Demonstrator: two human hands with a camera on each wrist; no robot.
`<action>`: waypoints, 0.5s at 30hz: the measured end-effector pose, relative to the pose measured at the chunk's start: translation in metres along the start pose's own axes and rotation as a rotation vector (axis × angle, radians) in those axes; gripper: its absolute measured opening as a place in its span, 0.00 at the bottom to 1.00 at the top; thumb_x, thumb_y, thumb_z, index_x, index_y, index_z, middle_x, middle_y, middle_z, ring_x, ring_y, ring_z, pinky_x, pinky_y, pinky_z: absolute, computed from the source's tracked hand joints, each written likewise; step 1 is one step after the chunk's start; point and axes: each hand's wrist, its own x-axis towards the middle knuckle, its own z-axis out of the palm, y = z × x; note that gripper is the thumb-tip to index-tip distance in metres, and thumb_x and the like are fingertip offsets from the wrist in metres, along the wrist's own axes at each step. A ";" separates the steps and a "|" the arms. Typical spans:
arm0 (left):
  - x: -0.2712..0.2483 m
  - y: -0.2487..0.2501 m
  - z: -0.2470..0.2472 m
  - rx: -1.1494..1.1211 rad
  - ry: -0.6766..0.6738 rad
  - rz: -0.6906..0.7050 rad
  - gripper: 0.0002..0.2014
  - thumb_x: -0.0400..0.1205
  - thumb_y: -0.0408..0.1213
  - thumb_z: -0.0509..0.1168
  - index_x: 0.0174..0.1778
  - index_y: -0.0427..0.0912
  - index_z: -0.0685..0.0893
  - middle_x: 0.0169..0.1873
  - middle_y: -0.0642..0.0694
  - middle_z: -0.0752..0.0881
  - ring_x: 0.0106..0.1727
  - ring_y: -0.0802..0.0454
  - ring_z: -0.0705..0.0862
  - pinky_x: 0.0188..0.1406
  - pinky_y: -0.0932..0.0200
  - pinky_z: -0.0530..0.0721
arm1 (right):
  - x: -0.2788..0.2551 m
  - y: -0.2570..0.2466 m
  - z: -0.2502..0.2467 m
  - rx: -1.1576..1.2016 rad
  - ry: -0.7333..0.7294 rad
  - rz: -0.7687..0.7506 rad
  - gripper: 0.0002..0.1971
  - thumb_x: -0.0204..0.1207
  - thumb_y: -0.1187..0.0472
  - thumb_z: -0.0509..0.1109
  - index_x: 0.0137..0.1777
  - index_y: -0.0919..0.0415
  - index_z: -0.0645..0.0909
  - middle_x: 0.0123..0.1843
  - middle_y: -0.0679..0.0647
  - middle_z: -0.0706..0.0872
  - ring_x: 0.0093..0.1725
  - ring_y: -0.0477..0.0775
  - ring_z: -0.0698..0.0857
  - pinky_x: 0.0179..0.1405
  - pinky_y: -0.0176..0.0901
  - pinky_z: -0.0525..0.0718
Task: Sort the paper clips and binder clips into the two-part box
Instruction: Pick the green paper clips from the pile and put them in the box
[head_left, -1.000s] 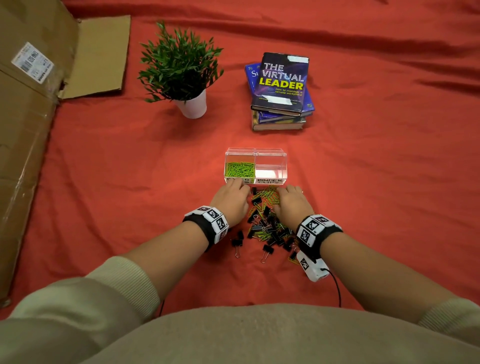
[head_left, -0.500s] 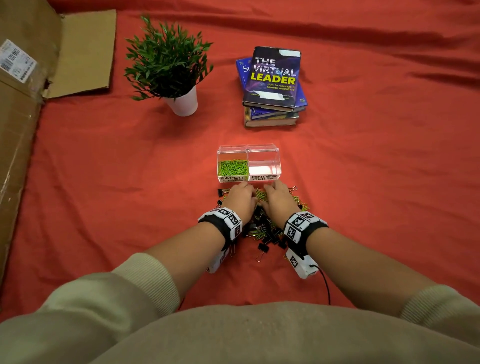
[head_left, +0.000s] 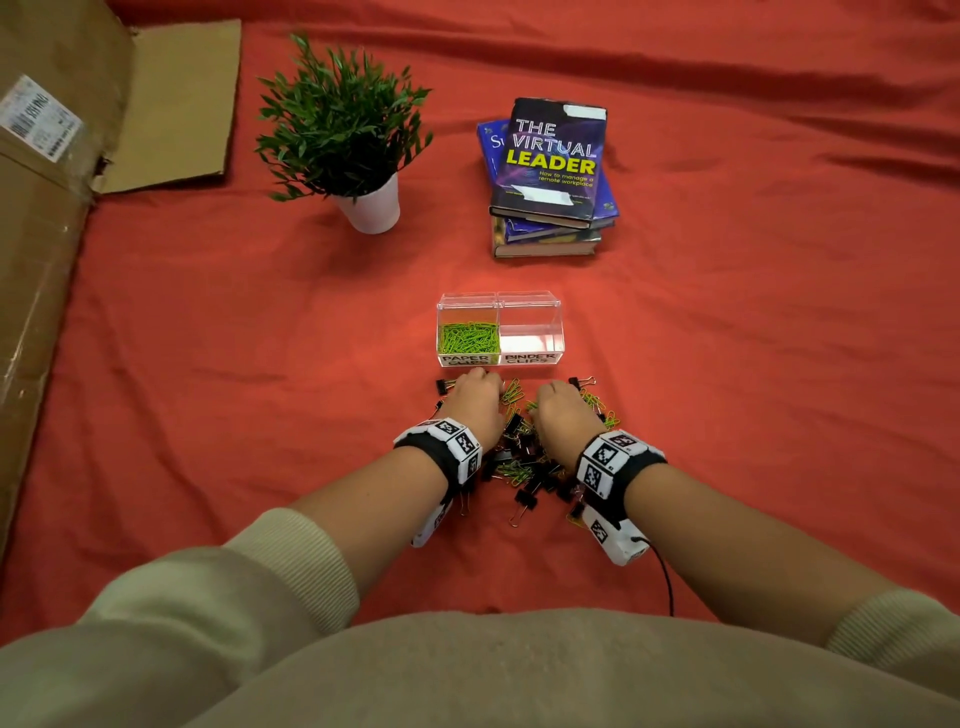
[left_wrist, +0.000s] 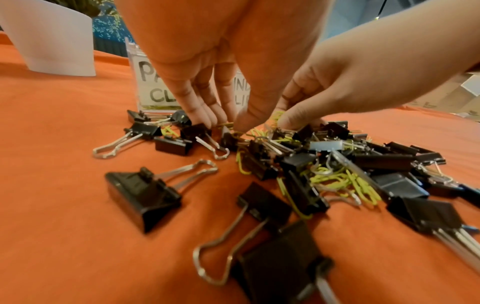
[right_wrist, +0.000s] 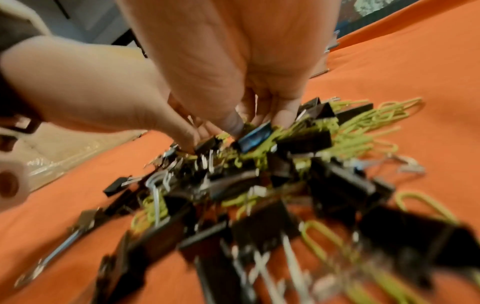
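Note:
The clear two-part box (head_left: 530, 312) stands on the red cloth. Its left half, labelled PAPER CLIPS, holds green paper clips (head_left: 469, 336); the right half, labelled BINDER CLIPS, shows none. In front of it lies a mixed pile of black binder clips (head_left: 524, 496) and green paper clips (left_wrist: 345, 181). My left hand (head_left: 475, 400) reaches down into the pile's far left part, thumb and fingers pinching green paper clips (left_wrist: 228, 124). My right hand (head_left: 563, 410) digs in beside it, its fingertips (right_wrist: 283, 117) pinching green clips next to a binder clip (right_wrist: 255, 136); that view is blurred.
A potted plant (head_left: 348, 130) in a white pot stands at the back left, a stack of books (head_left: 550, 176) behind the box. Flattened cardboard (head_left: 47, 260) runs along the left edge. Loose binder clips (left_wrist: 142, 195) lie scattered near my wrists.
Both hands came back from the box's front edge and down into the clip pile, closing towards each other. Their fingers now pinch into the clips.

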 end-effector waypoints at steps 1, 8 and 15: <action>-0.001 -0.001 0.000 -0.003 -0.007 -0.001 0.18 0.76 0.29 0.66 0.62 0.38 0.80 0.60 0.41 0.78 0.64 0.42 0.76 0.66 0.49 0.77 | 0.000 0.000 -0.008 0.039 -0.038 0.018 0.10 0.82 0.65 0.60 0.59 0.71 0.74 0.58 0.64 0.78 0.59 0.62 0.77 0.57 0.48 0.75; -0.002 -0.008 -0.004 -0.033 -0.002 -0.063 0.10 0.79 0.30 0.62 0.54 0.38 0.82 0.53 0.40 0.83 0.57 0.43 0.81 0.59 0.49 0.81 | 0.001 0.012 -0.060 0.549 -0.201 0.142 0.11 0.81 0.56 0.64 0.47 0.65 0.80 0.38 0.57 0.85 0.30 0.50 0.79 0.28 0.39 0.78; -0.008 -0.015 -0.004 0.018 -0.022 -0.025 0.09 0.78 0.29 0.60 0.52 0.34 0.81 0.53 0.36 0.82 0.58 0.38 0.80 0.57 0.45 0.80 | 0.032 -0.024 -0.100 0.569 -0.162 0.067 0.11 0.82 0.58 0.64 0.43 0.65 0.81 0.33 0.54 0.86 0.26 0.46 0.81 0.28 0.38 0.78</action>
